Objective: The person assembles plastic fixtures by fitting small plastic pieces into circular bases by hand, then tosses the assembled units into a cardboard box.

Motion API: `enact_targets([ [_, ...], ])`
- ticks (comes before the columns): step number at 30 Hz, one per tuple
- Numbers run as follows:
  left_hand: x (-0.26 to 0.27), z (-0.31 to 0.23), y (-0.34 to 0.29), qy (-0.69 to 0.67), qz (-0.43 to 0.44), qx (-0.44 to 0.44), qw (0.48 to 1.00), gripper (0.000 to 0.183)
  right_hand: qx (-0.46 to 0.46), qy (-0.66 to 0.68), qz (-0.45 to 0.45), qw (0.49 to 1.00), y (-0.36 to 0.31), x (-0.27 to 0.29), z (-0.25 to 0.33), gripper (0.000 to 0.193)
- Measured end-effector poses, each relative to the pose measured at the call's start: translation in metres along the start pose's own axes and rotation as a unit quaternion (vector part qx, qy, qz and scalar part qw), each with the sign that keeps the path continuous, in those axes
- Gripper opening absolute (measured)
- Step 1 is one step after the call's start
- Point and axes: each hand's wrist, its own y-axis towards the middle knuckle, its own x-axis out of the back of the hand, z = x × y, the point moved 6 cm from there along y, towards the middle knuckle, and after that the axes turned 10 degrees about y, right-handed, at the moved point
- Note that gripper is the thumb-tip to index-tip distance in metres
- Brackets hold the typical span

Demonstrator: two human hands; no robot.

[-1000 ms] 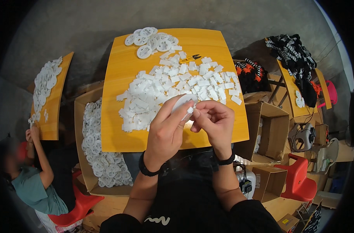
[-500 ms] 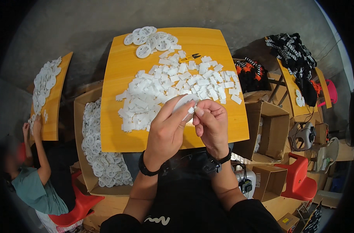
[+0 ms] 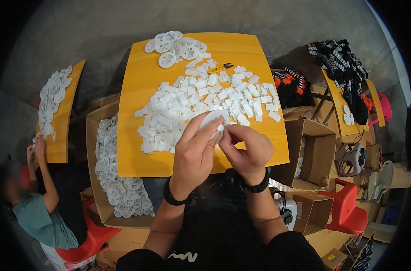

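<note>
Over the near part of the yellow table (image 3: 134, 165), my left hand (image 3: 190, 156) grips a round white plastic disc (image 3: 214, 114), with its fingers bent around the edge. A small white piece (image 3: 220, 128) shows at the disc, beside my left fingertips. My right hand (image 3: 250, 149) is closed in a pinch against the disc's right side; whatever its fingertips hold is hidden. Just beyond both hands lies a broad heap of small white rectangular plastic pieces (image 3: 169, 104). Yellow-handled thread snips (image 3: 220, 68) rest at the heap's far side.
More white discs (image 3: 167, 59) are piled at the table's far left. A carton (image 3: 107, 217) full of discs stands left, an open carton (image 3: 320, 149) right. A person (image 3: 43, 217) works at another table (image 3: 72, 113) on the left. Red chairs (image 3: 345, 210) stand nearby.
My right hand has turned over, its knuckles now facing up and right, with its fingertips closer against the disc. The left hand keeps its hold on the disc.
</note>
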Motion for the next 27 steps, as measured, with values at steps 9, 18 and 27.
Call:
enact_targets([
  [9, 0.0, 0.001, 0.001, 0.005, 0.024, -0.035, 0.999, 0.032, -0.466, 0.609, -0.077, 0.638, -0.034, -0.025, -0.046, 0.014],
  [18, 0.0, -0.003, 0.003, 0.014, 0.036, -0.04, 0.998, 0.032, -0.482, 0.641, -0.077, 0.592, -0.035, -0.029, -0.047, 0.012],
  [27, -0.002, -0.001, 0.001, -0.008, 0.04, -0.022, 0.999, 0.029, -0.451, 0.564, -0.133, 0.679, -0.033, -0.026, -0.036, 0.006],
])
